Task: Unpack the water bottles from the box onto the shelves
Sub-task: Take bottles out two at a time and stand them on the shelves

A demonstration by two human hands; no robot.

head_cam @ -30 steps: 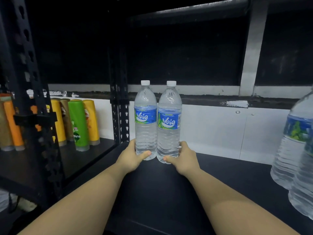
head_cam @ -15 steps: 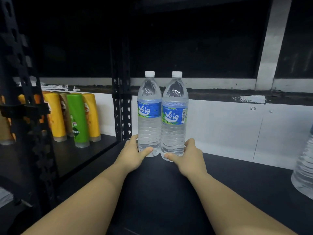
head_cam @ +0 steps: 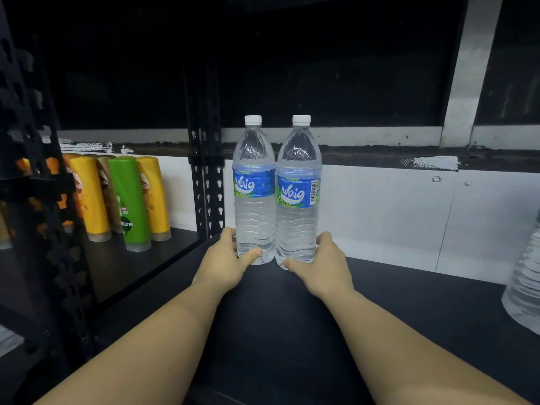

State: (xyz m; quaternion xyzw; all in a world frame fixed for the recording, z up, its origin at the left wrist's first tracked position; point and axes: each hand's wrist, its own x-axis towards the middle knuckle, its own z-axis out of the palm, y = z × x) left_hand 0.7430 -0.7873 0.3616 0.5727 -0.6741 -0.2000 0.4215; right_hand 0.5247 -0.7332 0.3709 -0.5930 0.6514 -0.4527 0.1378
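Two bottles: left bottle [head_cam: 253, 194] and right bottle [head_cam: 297, 197], upright, touching, at back of shelf [head_cam: 409, 302].
Left hand [head_cam: 225, 264]: wrapped round left bottle's base.
Right hand [head_cam: 321, 266]: wrapped round right bottle's base.
Done: likely both set down, not yet let go.
More stock: clear bottles [head_cam: 524, 287] at right edge, cut off, count unclear.
Left to do: unknowable; box out of view.
Neighbouring bay: shampoo bottles [head_cam: 128, 203], labels blurred.

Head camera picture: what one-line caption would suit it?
Both hands, left and right, hold two water bottles upright on a dark shelf.
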